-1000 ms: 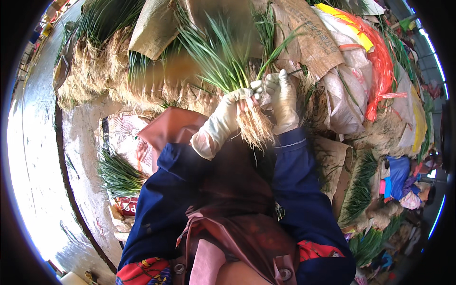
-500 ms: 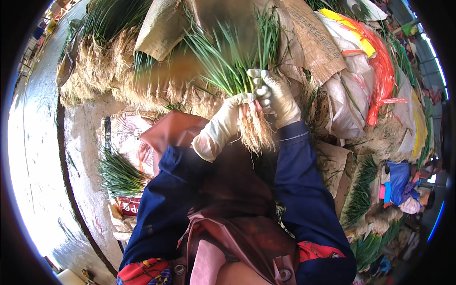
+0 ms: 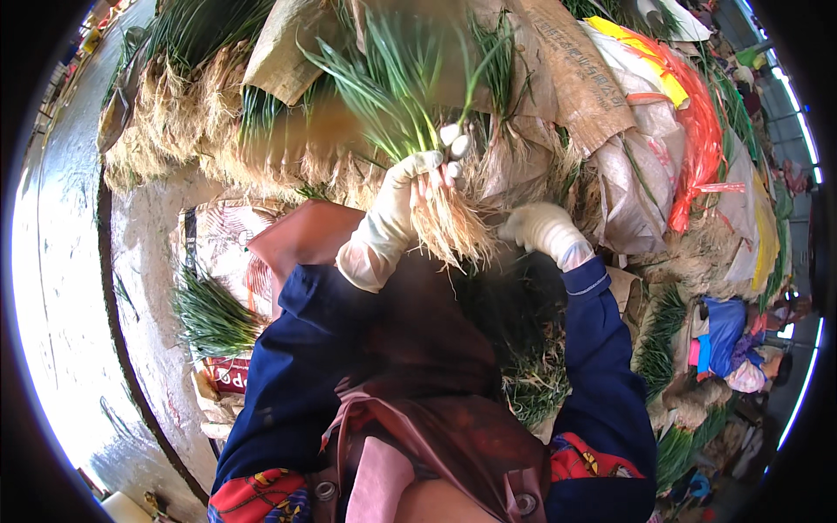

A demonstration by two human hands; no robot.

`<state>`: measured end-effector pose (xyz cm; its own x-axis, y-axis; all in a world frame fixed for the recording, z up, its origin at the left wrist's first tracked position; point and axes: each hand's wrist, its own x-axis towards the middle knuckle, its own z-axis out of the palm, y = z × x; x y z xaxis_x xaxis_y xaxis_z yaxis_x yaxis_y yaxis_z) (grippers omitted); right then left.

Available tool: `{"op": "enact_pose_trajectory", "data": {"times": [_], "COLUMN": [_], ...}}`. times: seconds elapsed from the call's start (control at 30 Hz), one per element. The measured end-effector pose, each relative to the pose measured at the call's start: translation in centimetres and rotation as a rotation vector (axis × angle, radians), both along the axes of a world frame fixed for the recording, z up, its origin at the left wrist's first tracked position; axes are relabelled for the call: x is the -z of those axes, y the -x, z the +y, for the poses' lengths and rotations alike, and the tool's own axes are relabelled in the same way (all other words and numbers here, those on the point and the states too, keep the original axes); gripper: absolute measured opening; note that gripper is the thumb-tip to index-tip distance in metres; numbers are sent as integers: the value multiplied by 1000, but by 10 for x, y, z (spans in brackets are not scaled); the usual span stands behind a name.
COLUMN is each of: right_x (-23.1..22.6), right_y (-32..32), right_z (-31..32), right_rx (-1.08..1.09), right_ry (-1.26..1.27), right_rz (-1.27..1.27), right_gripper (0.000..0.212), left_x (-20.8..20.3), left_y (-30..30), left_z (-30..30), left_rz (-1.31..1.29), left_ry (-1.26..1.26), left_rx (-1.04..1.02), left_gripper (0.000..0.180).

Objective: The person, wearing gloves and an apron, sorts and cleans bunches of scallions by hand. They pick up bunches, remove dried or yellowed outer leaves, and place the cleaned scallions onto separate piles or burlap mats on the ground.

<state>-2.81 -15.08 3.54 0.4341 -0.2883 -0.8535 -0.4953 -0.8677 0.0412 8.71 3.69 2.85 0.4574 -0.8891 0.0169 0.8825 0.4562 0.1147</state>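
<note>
My left hand [image 3: 390, 212], in a white glove, is closed around a bunch of green onions [image 3: 425, 139]. The bunch stands upright, green leaves up and pale stringy roots [image 3: 452, 225] hanging below my fingers. White-gloved fingertips show on the far side of the stems. To the right of the roots is my right hand [image 3: 551, 230], also gloved and apart from the bunch. Its back is toward me, and its fingers are blurred and turned down, so their grip is hidden. A dark patch of green leaf scraps [image 3: 532, 383] lies below it.
Rows of green onions with roots toward me [image 3: 174, 113] lie along the far side, partly under brown sacking [image 3: 296, 52]. Another bunch [image 3: 214, 314] rests at left on a printed sack. Red plastic strips [image 3: 695, 166] lie at right. People [image 3: 732, 336] are at far right.
My right hand has left the bunch, moving right and toward me. My left hand still grips the green onions and has shifted slightly left. The leaf scraps below have come into view.
</note>
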Motion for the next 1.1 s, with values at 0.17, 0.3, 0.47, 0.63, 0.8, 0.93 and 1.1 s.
{"op": "enact_pose_trajectory", "data": {"times": [0.17, 0.3, 0.47, 0.63, 0.8, 0.93, 1.1], "right_x": [-13, -2, -12, -9, 22, 8, 147], "right_y": [-56, -50, 2, 5, -35, -35, 29], "right_z": [-4, 12, 61, 35, 29, 49, -35], "right_rx": [167, 132, -82, 618, 958, 1279, -163], "right_ry": [304, 421, 252, -444, -958, -1106, -484], "right_rz": [-666, -768, -1147, -1259, -1237, -1183, -1064], "right_gripper": [50, 31, 16, 27, 26, 26, 21], "left_x": [3, 10, 27, 25, 22, 9, 13], "left_y": [4, -4, -5, 5, -1, -3, 9], "left_z": [-8, -12, -14, -25, -18, -4, -32], "left_rz": [-90, -304, -341, -177, -312, -288, -24], "left_ry": [-401, -510, -588, -572, -465, -354, -111], "left_rx": [9, 43, 105, 88, 146, 84, 34], "left_gripper": [36, 38, 30, 38, 30, 30, 37]}}
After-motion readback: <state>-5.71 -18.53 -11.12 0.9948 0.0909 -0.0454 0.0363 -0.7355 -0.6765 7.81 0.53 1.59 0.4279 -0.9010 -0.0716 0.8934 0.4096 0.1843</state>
